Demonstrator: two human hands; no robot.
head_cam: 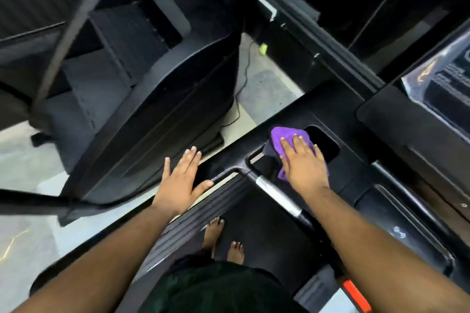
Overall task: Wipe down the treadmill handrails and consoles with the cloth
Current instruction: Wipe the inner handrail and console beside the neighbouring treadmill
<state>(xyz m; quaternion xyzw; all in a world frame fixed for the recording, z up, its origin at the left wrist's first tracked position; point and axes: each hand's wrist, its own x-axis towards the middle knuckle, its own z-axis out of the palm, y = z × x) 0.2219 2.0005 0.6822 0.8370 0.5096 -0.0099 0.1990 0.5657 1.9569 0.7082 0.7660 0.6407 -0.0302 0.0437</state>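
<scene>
The right hand [302,162] lies flat, with straight fingers, on the purple cloth [286,138] and presses it on the black treadmill console [254,132]. The cloth is crumpled and sits at the left edge of a dark cup-holder recess [325,143]; part of the cloth shows beyond the fingertips and a small part below the palm. The left hand [181,180] is open with its fingers spread, well apart from the right hand. It is over the left end of the console, near the handrail [223,173], but I cannot tell if it touches it. Below the right hand a silver grip sensor bar [277,195] runs diagonally. The person's 2 bare feet [223,239] stand on the treadmill belt [267,236]. A second treadmill [152,84] stands to the left, and a thin cable [241,84] lies on the pale floor [264,84] between them.
</scene>
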